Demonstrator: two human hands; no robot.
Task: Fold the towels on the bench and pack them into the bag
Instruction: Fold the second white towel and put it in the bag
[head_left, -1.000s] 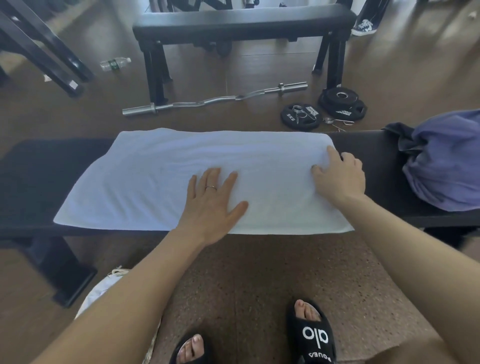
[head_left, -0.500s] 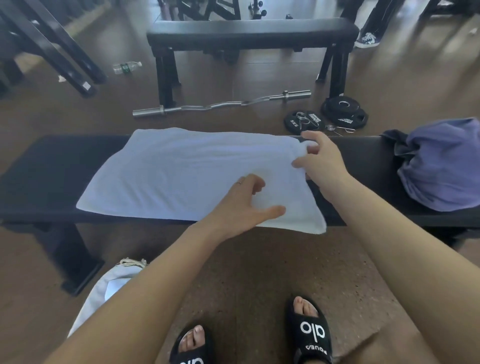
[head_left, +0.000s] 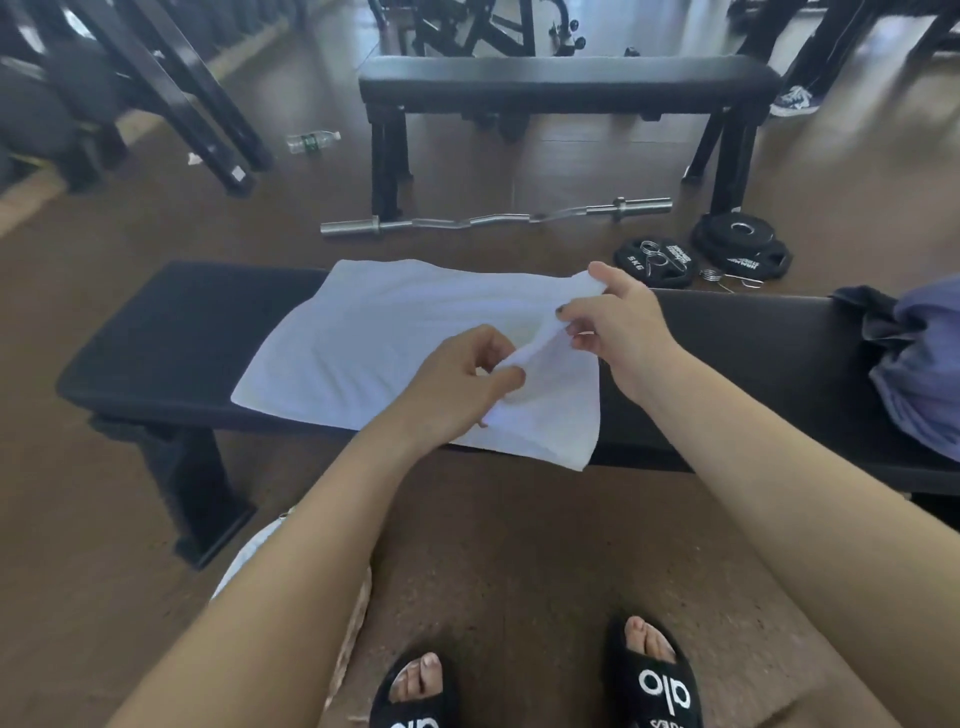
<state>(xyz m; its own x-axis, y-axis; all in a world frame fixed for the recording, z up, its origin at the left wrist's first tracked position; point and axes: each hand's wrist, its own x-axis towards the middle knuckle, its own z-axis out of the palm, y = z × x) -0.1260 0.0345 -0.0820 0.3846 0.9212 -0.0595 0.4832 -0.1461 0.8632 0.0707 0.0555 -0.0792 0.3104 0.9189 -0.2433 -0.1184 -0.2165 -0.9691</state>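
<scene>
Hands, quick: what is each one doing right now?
Left hand: pinching the white towel at its right end.
Right hand: gripping the same towel's lifted right edge.

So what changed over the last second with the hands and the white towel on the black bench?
Both hands left their flat press on the white terry towel. The left hand now pinches its near right edge and the right hand pinches the far right corner, lifting that end up and leftward to start a fold. The towel's left part stayed flat on the black padded bench; the purple cloth at the right end stayed put.
</scene>
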